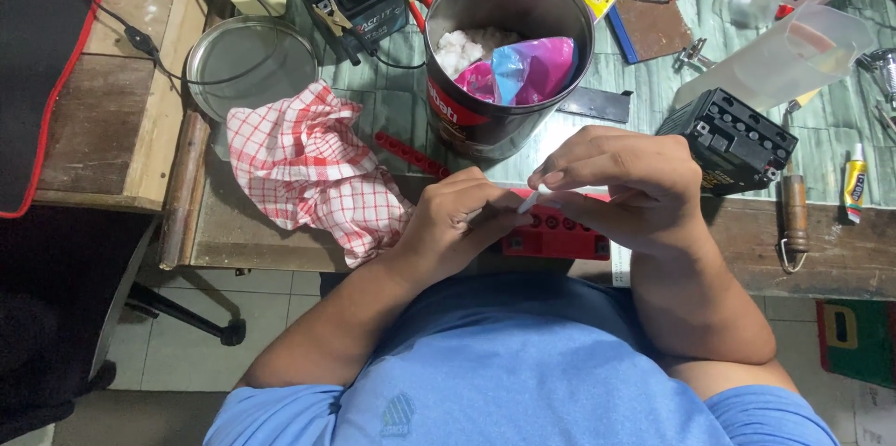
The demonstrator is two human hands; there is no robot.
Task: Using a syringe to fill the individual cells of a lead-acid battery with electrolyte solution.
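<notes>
White stick [534, 201] pinched between fingers [560, 180].

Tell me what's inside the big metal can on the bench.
The metal can holds white cotton wads and a crumpled pink-and-blue plastic bag. They cover whatever lies beneath them and the can's bottom.

Worn wooden worktop [821, 250], green-tiled surface at rear. Pale tiled floor [271, 306] below. Black chair base [187, 315] at left. Even light.
</notes>
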